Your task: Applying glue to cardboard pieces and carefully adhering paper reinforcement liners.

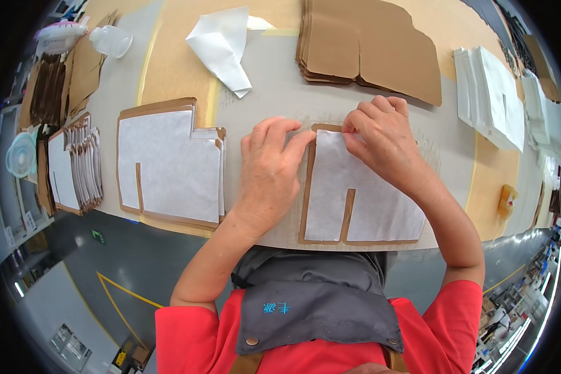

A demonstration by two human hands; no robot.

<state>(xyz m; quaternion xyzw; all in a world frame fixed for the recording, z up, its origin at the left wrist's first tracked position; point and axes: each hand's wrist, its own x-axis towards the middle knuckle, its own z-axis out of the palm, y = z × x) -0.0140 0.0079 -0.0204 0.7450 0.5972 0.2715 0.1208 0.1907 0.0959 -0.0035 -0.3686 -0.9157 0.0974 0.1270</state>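
Note:
In front of me lies a brown cardboard piece (304,215), with a slotted white sheet (377,218) on top of it. Brown shows along its left and lower edges and through the slot. My right hand (380,140) is closed in a pinch at the sheet's upper edge; the fingertips are partly hidden. At the upper left corner, my left hand (271,165) has its fingers apart, the thumb tip touching or nearly touching the brown edge. To the left rests a stack of covered pieces (171,165), white on brown, with a similar slot and a stepped corner.
A pile of bare brown pieces (386,53) lies at the far side. White sheets (492,96) are stacked at the right, near a small yellow object (508,201). A crumpled white sheet (221,47) lies farther back. More covered pieces (84,165) stand at the far left.

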